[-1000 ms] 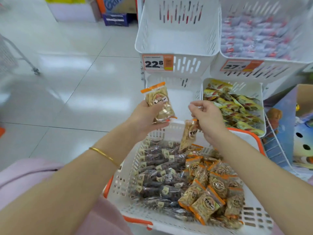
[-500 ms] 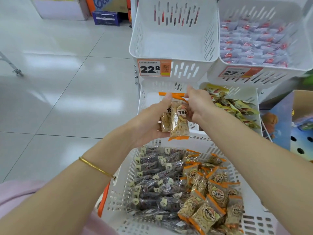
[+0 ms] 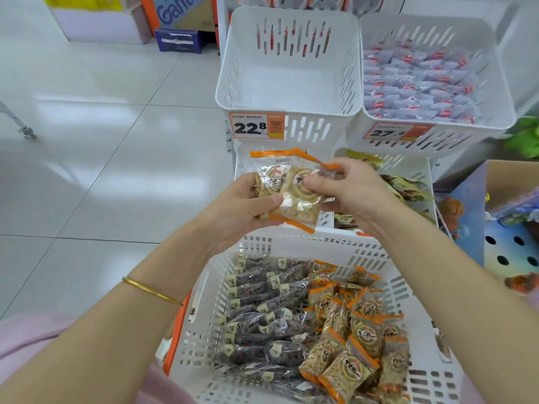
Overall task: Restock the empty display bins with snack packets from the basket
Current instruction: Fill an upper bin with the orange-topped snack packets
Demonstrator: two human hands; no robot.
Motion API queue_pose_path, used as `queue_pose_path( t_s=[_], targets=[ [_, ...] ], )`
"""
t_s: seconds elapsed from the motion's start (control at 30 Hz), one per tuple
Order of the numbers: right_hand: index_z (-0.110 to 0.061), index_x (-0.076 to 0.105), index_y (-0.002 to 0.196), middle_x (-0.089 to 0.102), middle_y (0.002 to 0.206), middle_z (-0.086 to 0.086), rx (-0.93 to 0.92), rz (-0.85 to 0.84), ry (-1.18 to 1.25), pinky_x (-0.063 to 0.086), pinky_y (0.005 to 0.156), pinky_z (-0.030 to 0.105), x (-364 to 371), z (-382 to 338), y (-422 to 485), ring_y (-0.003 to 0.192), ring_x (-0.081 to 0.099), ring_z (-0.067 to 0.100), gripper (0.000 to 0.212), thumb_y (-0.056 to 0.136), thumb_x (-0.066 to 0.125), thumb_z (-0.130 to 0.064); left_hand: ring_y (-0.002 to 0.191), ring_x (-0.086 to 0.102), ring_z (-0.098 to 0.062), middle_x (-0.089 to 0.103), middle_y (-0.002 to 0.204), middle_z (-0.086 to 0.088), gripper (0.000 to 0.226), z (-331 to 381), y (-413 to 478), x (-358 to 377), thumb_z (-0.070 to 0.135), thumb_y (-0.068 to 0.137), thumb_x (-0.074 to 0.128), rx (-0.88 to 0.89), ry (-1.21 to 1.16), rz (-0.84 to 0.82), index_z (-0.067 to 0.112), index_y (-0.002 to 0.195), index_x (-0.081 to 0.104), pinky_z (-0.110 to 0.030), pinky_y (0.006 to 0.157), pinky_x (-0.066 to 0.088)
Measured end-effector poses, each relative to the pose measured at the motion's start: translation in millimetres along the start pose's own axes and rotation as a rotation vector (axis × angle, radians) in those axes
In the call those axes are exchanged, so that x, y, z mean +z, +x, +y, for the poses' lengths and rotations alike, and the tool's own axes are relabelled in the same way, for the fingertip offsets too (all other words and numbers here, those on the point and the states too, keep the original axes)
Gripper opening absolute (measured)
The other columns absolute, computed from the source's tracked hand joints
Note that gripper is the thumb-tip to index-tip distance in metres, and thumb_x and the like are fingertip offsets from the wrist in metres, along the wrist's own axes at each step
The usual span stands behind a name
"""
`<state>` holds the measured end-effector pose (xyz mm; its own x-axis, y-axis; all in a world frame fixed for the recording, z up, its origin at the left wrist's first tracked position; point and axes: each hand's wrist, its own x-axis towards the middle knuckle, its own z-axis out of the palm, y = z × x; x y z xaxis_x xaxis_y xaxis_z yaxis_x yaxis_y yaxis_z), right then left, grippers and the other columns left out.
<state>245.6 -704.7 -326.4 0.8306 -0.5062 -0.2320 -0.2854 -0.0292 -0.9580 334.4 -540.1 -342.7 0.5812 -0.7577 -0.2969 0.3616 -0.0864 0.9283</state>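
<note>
Both hands hold orange-edged snack packets (image 3: 287,189) together in front of the lower left display bin (image 3: 242,161). My left hand (image 3: 245,205) grips them from the left, thumb on the front. My right hand (image 3: 347,191) pinches them from the right. Below my forearms, the white basket (image 3: 291,243) with orange handles holds several dark packets (image 3: 262,313) on its left and several orange-edged packets (image 3: 353,330) on its right. The upper left bin (image 3: 288,83), tagged 22.8, is empty.
The upper right bin (image 3: 431,132) holds several grey-and-red packets. The lower right bin (image 3: 408,167) holds yellow-green packets. A cardboard box (image 3: 507,173) with toys stands at the right. White tiled floor (image 3: 102,156) spreads to the left; boxes (image 3: 175,13) stand at the back.
A second ago each hand held its own packet apart. My hands came together and now hold the packets stacked, turned face-up, slightly higher before the lower left bin.
</note>
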Motion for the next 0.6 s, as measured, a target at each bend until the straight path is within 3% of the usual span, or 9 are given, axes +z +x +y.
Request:
queue_pose_path(
  t_s=[0.1,0.23,0.33,0.43,0.53,0.6],
  targets=[
    [-0.017,0.06,0.09,0.066,0.076,-0.006,0.033,0.04,0.242,0.054,0.058,0.024,-19,2,1,0.065,0.06,0.007,0.02,0.076,0.073,-0.017,0.105,0.057,-0.029,0.054,0.126,-0.022,0.033,2,1,-3,-0.003,0.092,0.051,-0.024,-0.027,0.033,0.001,0.124,0.048,-0.036,0.082,0.057],
    [-0.018,0.061,0.083,0.066,0.072,-0.008,-0.027,-0.076,0.247,0.055,0.055,0.022,-19,-5,-1,0.065,0.061,0.006,0.013,0.076,0.07,-0.012,0.1,0.056,-0.03,0.055,0.114,-0.018,0.018,9,2,3,0.015,0.098,0.046,-0.068,-0.109,0.041,0.004,0.111,0.054,-0.036,0.078,0.058],
    [-0.018,0.06,0.079,0.063,0.077,-0.004,-0.114,-0.135,0.196,0.053,0.052,0.023,-6,-17,1,0.061,0.062,0.005,0.017,0.078,0.069,-0.004,0.104,0.064,-0.025,0.064,0.118,-0.012,0.041,14,5,8,0.037,0.094,0.047,-0.065,-0.065,-0.048,0.009,0.123,0.052,-0.035,0.082,0.056],
    [-0.02,0.057,0.083,0.062,0.084,-0.001,-0.175,-0.141,0.102,0.054,0.054,0.027,3,-30,11,0.061,0.062,0.007,0.023,0.078,0.072,-0.004,0.104,0.065,-0.024,0.065,0.115,-0.01,0.055,24,8,5,0.018,0.08,0.07,0.028,0.052,-0.151,0.006,0.128,0.045,-0.034,0.089,0.053],
    [-0.021,0.05,0.097,0.063,0.077,-0.008,-0.242,-0.172,0.045,0.055,0.054,0.031,5,-44,26,0.064,0.062,0.008,0.032,0.079,0.072,-0.006,0.101,0.063,-0.021,0.062,0.113,-0.01,0.046,40,17,-4,0.002,0.079,0.064,0.098,0.117,-0.198,0.013,0.122,0.049,-0.034,0.089,0.053],
    [-0.026,0.047,0.115,0.066,0.091,-0.002,-0.229,-0.236,-0.014,0.057,0.058,0.034,3,-55,39,0.075,0.067,0.015,0.048,0.078,0.073,-0.009,0.102,0.062,-0.02,0.06,0.116,-0.01,0.046,50,27,-14,0.002,0.08,0.065,0.124,0.195,-0.134,0.019,0.12,0.05,-0.032,0.086,0.053]
  ],
)
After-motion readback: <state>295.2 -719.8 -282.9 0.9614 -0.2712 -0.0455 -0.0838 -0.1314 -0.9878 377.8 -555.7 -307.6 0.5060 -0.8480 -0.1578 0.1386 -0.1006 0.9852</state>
